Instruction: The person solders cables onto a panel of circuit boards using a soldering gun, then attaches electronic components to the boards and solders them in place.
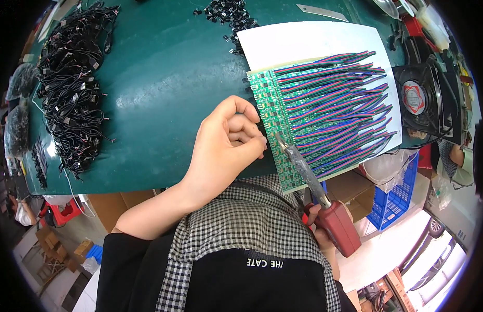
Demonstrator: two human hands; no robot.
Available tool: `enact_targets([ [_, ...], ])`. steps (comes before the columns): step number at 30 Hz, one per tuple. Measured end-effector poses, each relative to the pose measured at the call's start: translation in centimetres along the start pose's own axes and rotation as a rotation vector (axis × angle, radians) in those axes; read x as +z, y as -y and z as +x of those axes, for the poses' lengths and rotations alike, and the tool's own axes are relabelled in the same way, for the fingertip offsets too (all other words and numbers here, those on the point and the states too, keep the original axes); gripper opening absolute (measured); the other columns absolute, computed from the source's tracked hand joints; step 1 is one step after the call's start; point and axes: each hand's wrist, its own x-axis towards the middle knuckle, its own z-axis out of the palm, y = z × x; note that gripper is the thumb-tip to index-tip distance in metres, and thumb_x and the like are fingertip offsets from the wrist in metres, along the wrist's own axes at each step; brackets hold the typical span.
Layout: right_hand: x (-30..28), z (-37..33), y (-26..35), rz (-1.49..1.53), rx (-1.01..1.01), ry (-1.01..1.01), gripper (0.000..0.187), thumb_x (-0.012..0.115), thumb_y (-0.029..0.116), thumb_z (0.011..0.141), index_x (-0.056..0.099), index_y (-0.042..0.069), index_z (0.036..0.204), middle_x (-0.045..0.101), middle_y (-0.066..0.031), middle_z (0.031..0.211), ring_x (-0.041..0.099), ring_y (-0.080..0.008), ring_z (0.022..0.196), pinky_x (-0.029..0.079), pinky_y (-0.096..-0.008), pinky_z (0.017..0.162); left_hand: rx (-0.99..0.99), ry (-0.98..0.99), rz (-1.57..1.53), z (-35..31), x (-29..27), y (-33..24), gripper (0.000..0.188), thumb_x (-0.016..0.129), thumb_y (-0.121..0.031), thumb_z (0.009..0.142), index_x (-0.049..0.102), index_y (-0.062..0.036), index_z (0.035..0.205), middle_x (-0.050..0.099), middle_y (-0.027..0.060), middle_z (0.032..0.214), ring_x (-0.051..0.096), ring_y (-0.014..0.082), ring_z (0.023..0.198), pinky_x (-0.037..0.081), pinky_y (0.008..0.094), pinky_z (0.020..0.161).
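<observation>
My right hand [323, 240] grips a soldering gun [339, 229] with a dark red body and a long metal barrel. Its tip rests on or just over a panel of green circuit boards [270, 104]. Rows of red, blue, green and black wires [335, 93] run from the boards to the right. At the panel's left edge, my left hand [226, 138] is closed, thumb and fingers curled together by the board edge. Whatever it pinches is hidden behind the fingers. The panel lies on a white sheet [314, 41].
A pile of black cables [72, 93] covers the left of the green table [153, 104]. Small black connectors [228, 15] lie scattered at the far middle, near a flat blade [322, 12]. A black fan [420, 99] stands at the right. Below it sits a blue crate [394, 200].
</observation>
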Motion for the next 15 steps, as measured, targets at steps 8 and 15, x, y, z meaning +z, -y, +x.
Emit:
enact_targets([
  [8, 0.1, 1.6, 1.0, -0.167, -0.112, 0.037, 0.073, 0.076, 0.05, 0.064, 0.055, -0.001, 0.112, 0.063, -0.0116, 0.088, 0.063, -0.027, 0.079, 0.049, -0.0348, 0.074, 0.005, -0.047, -0.038, 0.1, 0.3, 0.4, 0.024, 0.054, 0.007, 0.079, 0.041, -0.0043, 0.095, 0.055, 0.001, 0.075, 0.058, 0.0085, 0.072, 0.051, 0.0246, 0.064],
  [15, 0.2, 1.4, 0.2, -0.163, -0.137, 0.019, 0.073, 0.076, 0.05, 0.065, 0.055, -0.001, 0.112, 0.064, -0.0119, 0.087, 0.064, -0.0267, 0.077, 0.05, -0.0334, 0.07, 0.014, -0.052, -0.047, 0.1, 0.3, 0.6, 0.024, 0.054, 0.008, 0.078, 0.041, -0.0042, 0.095, 0.055, 0.0012, 0.076, 0.058, 0.0089, 0.071, 0.051, 0.0246, 0.064],
])
